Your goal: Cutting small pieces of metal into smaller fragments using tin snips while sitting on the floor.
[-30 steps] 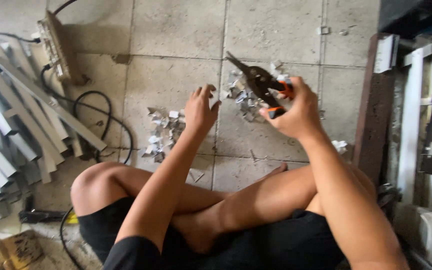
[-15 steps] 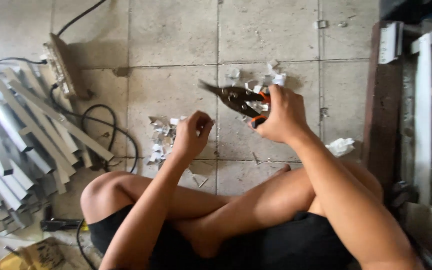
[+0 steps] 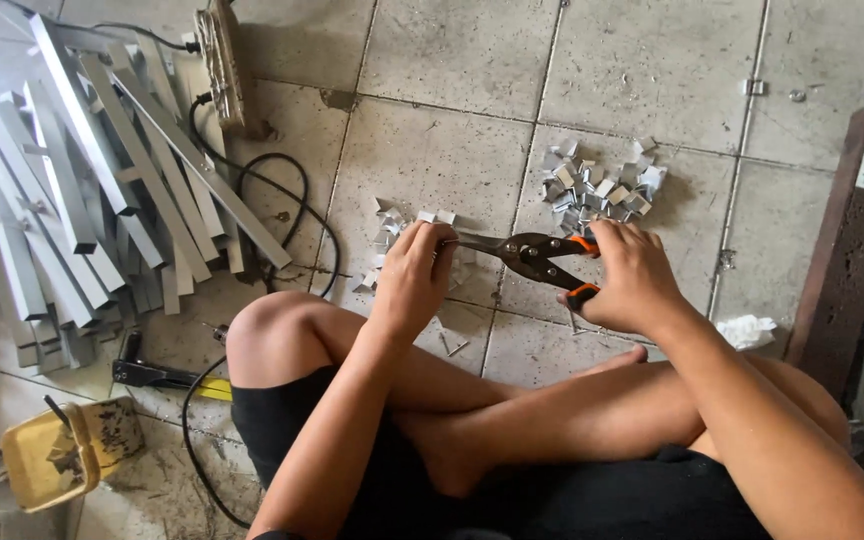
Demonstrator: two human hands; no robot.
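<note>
I sit cross-legged on a tiled floor. My right hand (image 3: 632, 280) grips the orange handles of dark metal snips (image 3: 532, 255), blades pointing left. My left hand (image 3: 414, 275) pinches a small piece of sheet metal at the blade tips, fingers curled around it. Just beyond my left hand lies a small heap of cut metal bits (image 3: 392, 235). A larger heap of folded metal pieces (image 3: 602, 185) lies beyond the snips, ahead of my right hand.
A stack of long grey metal channels (image 3: 82, 200) fills the left floor. A power strip (image 3: 220, 65) with black cable (image 3: 282, 200) lies behind it. A yellow tray (image 3: 52, 460) and a black tool (image 3: 157, 375) sit near my left knee. Dark frame (image 3: 842, 260) stands at right.
Both hands came closer to me and together. The left hand, open a second ago, now pinches a small metal piece at the tips of the snips, which swung level.
</note>
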